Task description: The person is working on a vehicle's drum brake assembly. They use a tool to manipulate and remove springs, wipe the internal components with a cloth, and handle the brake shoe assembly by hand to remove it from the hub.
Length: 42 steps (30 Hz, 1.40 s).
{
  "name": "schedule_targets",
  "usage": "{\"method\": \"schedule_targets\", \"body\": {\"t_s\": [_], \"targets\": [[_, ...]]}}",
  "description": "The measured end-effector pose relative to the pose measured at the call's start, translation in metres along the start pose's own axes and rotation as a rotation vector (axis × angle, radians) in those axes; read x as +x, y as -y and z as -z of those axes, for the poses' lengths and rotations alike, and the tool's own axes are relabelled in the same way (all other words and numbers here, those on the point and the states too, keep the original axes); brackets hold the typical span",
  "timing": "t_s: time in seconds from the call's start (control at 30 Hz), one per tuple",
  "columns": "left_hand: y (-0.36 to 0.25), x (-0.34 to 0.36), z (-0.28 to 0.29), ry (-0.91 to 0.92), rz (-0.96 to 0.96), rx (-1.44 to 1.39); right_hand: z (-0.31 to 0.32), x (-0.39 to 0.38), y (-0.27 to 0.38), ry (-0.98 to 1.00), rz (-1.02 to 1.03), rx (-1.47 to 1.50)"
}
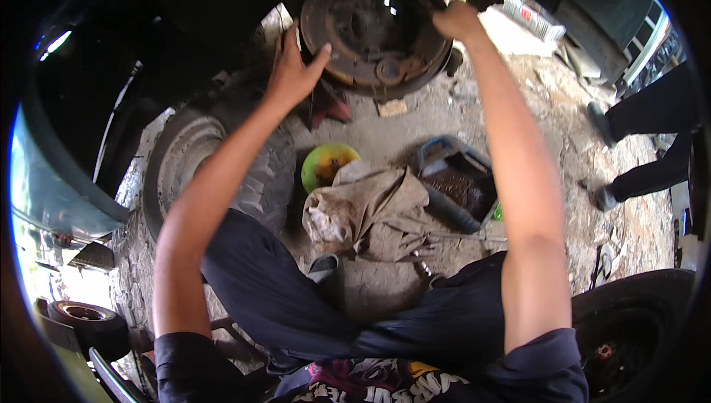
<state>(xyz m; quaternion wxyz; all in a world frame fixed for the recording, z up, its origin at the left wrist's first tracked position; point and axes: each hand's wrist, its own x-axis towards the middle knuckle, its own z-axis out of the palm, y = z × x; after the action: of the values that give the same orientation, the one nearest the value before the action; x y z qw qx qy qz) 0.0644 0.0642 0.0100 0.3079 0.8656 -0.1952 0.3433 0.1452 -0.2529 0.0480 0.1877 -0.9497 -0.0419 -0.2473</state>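
A round, rusty drum brake assembly (363, 70) hangs at the top middle, under the dark vehicle body. My left hand (295, 76) is at its left edge, the thumb lying on the front face and the fingers reaching round behind the rim. On the upper right edge, my right hand (458, 21) has its fingers curled round the rim, their tips hidden. Both arms are stretched out and raised. The centre of the assembly is dark and its parts are hard to make out.
Below lie a yellow-green bowl (317, 170), a dirty cloth (370, 207) and a cut-open blue container (444, 148) of dark bits. A tyre (259, 173) lies left; another wheel (629, 307) stands lower right. A person's legs (652, 122) are at right.
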Motion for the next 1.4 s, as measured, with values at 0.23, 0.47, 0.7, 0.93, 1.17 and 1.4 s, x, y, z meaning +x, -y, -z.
{"method": "schedule_targets", "body": {"t_s": [0.23, 0.47, 0.7, 0.93, 1.17, 1.4], "targets": [[-0.03, -0.046, 0.0, -0.015, -0.446, 0.103, 0.077, -0.044, 0.071, -0.118, 0.106, -0.092], [-0.049, -0.134, -0.03, 0.668, -0.766, -0.119, 0.094, -0.138, 0.126, 0.261, 0.3, 0.121], [-0.037, -0.174, -0.067, 1.425, -0.423, 0.079, -0.009, -0.243, 0.023, 0.871, 0.332, -0.359], [-0.045, -0.192, -0.105, 1.453, -0.485, -0.081, -0.098, -0.378, -0.05, 1.412, 0.455, -0.306], [-0.044, -0.22, -0.111, 1.582, -0.55, 0.023, -0.142, -0.406, -0.055, 1.463, 0.466, -0.206], [-0.058, -0.188, -0.125, 1.636, -0.484, 0.022, -0.129, -0.377, -0.037, 1.499, 0.591, -0.43]]}}
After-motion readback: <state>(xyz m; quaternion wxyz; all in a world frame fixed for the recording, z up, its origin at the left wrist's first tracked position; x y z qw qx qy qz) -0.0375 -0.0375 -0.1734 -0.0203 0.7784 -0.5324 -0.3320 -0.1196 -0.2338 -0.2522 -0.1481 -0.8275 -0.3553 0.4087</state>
